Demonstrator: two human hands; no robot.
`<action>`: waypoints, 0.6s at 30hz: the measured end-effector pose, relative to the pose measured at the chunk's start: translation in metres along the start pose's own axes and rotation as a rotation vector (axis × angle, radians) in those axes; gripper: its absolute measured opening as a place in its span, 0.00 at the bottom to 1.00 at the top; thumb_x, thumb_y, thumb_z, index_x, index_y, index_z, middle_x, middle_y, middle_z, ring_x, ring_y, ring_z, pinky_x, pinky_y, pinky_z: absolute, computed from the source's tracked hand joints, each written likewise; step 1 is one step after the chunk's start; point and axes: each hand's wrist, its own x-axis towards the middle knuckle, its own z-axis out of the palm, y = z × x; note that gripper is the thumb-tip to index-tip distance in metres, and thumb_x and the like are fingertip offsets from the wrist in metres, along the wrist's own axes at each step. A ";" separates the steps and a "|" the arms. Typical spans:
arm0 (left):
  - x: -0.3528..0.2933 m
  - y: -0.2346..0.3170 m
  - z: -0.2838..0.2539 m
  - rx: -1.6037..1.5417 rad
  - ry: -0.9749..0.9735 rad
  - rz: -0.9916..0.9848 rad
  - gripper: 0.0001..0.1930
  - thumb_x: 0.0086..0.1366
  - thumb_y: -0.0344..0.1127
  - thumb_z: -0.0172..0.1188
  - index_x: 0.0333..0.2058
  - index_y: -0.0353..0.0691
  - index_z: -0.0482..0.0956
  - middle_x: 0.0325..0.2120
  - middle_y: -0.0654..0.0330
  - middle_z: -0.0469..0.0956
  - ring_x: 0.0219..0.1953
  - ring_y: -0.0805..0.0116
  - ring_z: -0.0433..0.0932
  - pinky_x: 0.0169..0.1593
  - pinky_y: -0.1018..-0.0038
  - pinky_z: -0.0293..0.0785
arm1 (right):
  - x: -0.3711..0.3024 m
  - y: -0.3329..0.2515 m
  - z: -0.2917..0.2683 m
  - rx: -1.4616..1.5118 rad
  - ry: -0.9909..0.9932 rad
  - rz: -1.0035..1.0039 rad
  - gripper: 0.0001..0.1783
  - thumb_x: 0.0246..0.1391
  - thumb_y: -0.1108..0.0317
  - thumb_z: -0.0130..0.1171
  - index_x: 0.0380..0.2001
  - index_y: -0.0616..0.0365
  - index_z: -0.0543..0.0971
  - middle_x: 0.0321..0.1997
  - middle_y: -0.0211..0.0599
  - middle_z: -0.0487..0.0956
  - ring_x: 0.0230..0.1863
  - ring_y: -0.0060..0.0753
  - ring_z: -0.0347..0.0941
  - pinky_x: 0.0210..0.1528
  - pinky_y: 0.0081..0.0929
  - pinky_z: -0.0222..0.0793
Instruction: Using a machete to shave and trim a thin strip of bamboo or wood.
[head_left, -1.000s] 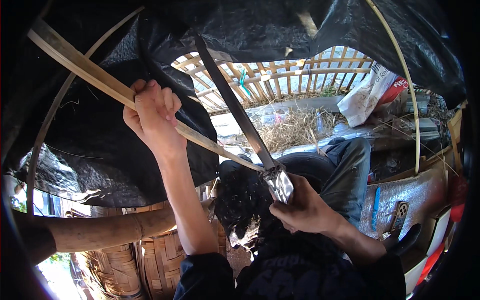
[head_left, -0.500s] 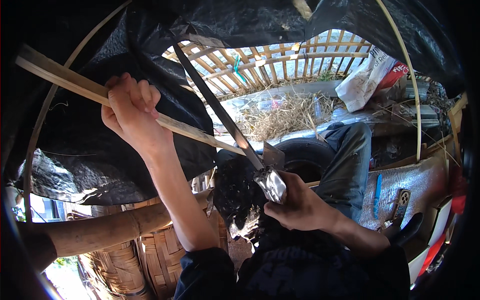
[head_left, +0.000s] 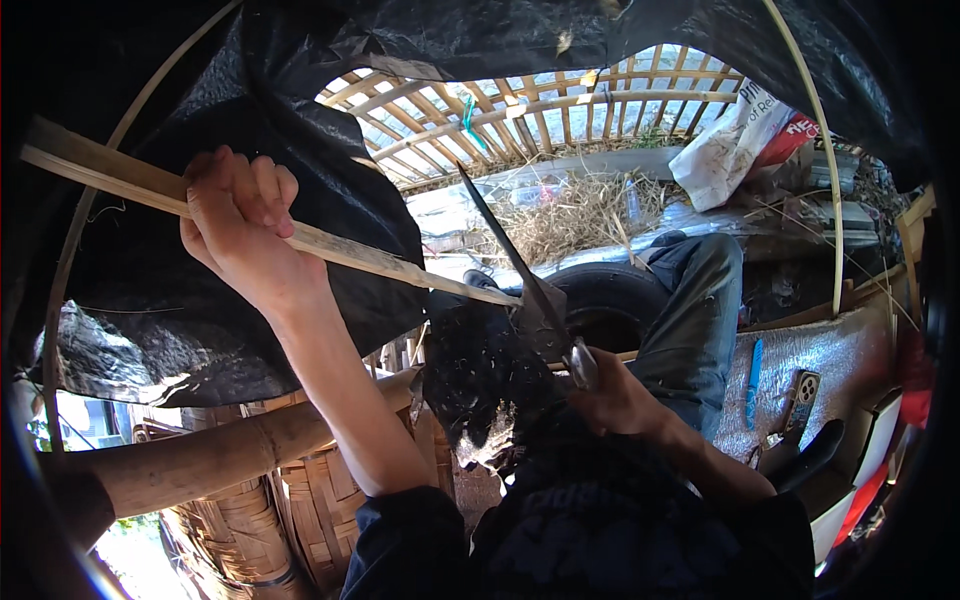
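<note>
My left hand (head_left: 245, 235) is raised, its fingers wrapped round a long bamboo strip (head_left: 365, 262). The strip slants from the upper left down to my knees, where its thin end lies beside or against a blade; whether they touch I cannot tell. That blade belongs to a long knife (head_left: 512, 255) held by the handle in my right hand (head_left: 622, 395), its tip aimed up and away. Dark cloth with pale flecks (head_left: 475, 360) covers my left leg beneath the strip's end, and jeans (head_left: 690, 320) show on my other leg.
A black tire (head_left: 625, 290) lies ahead between my legs. To the right are a phone (head_left: 802, 400), a blue tool (head_left: 755, 375) and a white-and-red sack (head_left: 735, 155). Black plastic sheeting (head_left: 160, 290) hangs at the left, above a bamboo pole (head_left: 200, 460). Beyond stands a bamboo lattice (head_left: 550, 110).
My right hand has moved a little right, turning the knife so that its tip sits lower and farther right. The left hand and bamboo strip have shifted slightly left.
</note>
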 end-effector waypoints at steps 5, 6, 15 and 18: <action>-0.007 0.004 0.016 0.071 -0.021 0.004 0.14 0.59 0.31 0.46 0.15 0.45 0.59 0.06 0.70 0.47 0.09 0.82 0.45 0.18 0.82 0.44 | 0.006 0.003 0.014 0.203 -0.202 0.184 0.07 0.45 0.75 0.51 0.28 0.63 0.65 0.10 0.29 0.64 0.08 0.20 0.61 0.09 0.19 0.56; -0.007 0.003 0.015 0.075 -0.022 0.004 0.14 0.59 0.31 0.46 0.15 0.45 0.59 0.06 0.70 0.47 0.09 0.82 0.45 0.18 0.82 0.44 | 0.007 0.001 0.019 0.187 -0.206 0.219 0.06 0.45 0.75 0.50 0.28 0.62 0.65 0.10 0.29 0.64 0.08 0.20 0.61 0.09 0.19 0.55; -0.008 0.002 0.009 -0.047 -0.093 0.007 0.04 0.55 0.28 0.47 0.23 0.35 0.67 0.07 0.69 0.49 0.09 0.82 0.46 0.17 0.81 0.44 | -0.008 -0.060 0.034 0.328 -0.363 0.185 0.07 0.45 0.76 0.48 0.29 0.64 0.63 0.09 0.29 0.64 0.08 0.19 0.60 0.09 0.18 0.55; -0.007 -0.001 0.010 -0.068 -0.100 -0.009 0.04 0.56 0.29 0.46 0.26 0.35 0.67 0.07 0.68 0.50 0.09 0.81 0.46 0.17 0.82 0.44 | -0.007 -0.057 0.034 0.369 -0.275 0.095 0.09 0.46 0.78 0.51 0.27 0.60 0.62 0.08 0.29 0.62 0.07 0.20 0.60 0.07 0.19 0.55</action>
